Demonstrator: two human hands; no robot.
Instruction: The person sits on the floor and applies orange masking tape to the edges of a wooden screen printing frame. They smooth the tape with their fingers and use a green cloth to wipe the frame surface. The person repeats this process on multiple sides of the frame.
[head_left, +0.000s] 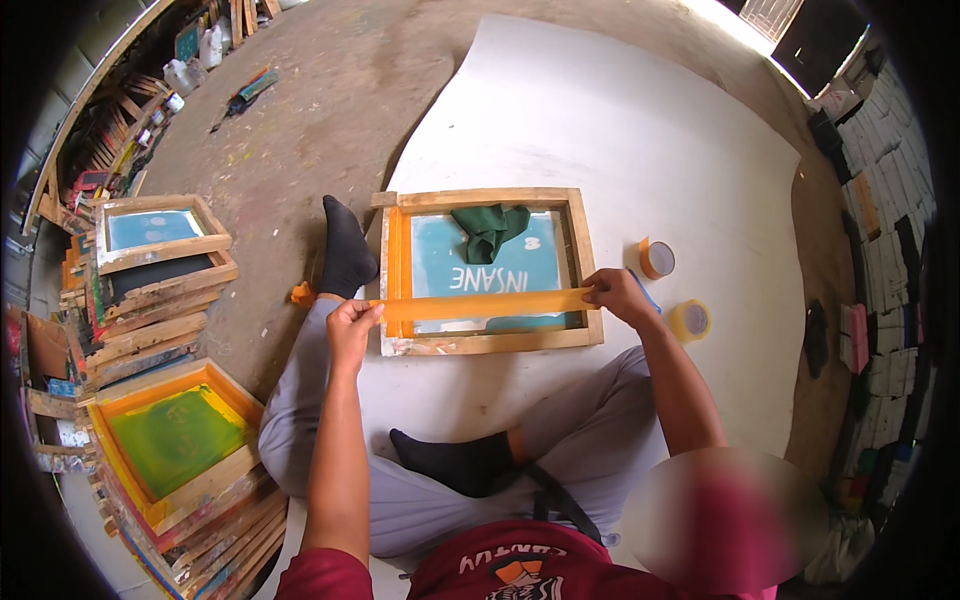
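A strip of orange tape is stretched between my two hands, across the near part of a wooden screen-printing frame. My left hand pinches one end beside the frame's left side. The other end is pinched by my right hand at the frame's right side. Inside the frame the mesh is blue-green with white lettering, and orange tape lines its left inner edge. A crumpled dark green cloth lies on the far part of the mesh. Whether the stretched strip touches the mesh, I cannot tell.
Right of the frame are an orange tape roll and a yellowish tape roll on a large white sheet. Stacked wooden frames stand at the left, one with green-yellow mesh. My crossed legs flank the near side. Bundled stacks line the right.
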